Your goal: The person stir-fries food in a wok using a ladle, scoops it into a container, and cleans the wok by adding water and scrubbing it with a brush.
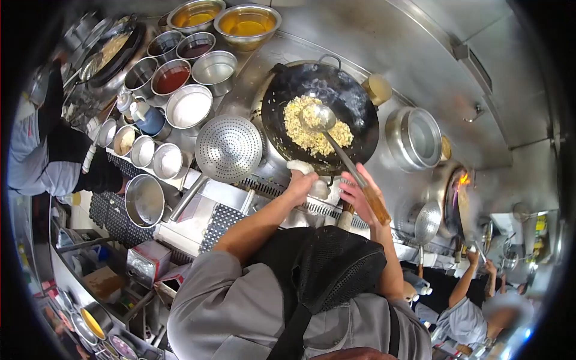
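Observation:
A black wok [366,129] sits on the range in front of me, with chopped yellow-and-white food, perhaps fried rice [312,135], in its middle. My left hand [299,185] is closed on a whitish cloth [318,189] at the wok's near rim. Whether the wok's near handle lies under the cloth is hidden. My right hand [362,193] holds a long metal ladle [342,157] loosely by its wooden handle, some fingers extended. The ladle's bowl rests on the food.
Left of the wok lies a perforated strainer [229,148]. Metal pots of sauces, a white powder pot [189,108] and oil bowls [247,24] crowd behind it. A metal pot [414,139] stands right. Co-workers work at both sides; flame [464,179] shows at the right wok.

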### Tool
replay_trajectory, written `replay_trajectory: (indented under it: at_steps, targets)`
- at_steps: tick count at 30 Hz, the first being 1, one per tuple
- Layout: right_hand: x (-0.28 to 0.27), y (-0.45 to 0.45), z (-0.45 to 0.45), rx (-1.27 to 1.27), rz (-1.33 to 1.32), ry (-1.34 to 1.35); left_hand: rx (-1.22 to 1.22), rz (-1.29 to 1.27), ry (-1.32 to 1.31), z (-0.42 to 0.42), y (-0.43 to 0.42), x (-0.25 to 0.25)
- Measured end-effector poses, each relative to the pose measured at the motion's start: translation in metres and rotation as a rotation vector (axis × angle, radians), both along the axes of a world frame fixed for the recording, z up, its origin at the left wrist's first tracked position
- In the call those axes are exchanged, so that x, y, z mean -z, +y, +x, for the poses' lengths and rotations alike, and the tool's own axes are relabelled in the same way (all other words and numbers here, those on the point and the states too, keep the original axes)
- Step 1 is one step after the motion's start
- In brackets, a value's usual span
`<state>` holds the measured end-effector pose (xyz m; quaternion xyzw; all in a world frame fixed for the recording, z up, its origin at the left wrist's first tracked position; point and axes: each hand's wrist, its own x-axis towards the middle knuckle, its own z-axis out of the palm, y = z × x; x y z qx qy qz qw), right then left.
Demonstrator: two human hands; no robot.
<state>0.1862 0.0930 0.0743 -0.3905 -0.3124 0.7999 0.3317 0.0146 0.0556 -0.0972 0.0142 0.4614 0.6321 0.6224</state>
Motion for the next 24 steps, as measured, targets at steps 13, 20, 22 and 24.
replay_trajectory:
  at_steps: [13,20,22,24]
  targets:
    - [-0.002,-0.007,-0.026,-0.268,0.268,-0.51,-0.112,-0.041,0.338,0.013,0.008,0.023]
    - [0.038,-0.004,-0.03,-0.268,0.269,-0.563,-0.052,-0.06,0.258,0.01,0.014,0.039]
    - [0.035,-0.01,-0.025,-0.227,0.322,-0.586,-0.172,-0.086,0.275,0.014,0.011,0.026]
    - [0.046,0.001,-0.02,-0.263,0.376,-0.614,-0.116,-0.115,0.24,0.008,0.013,0.021]
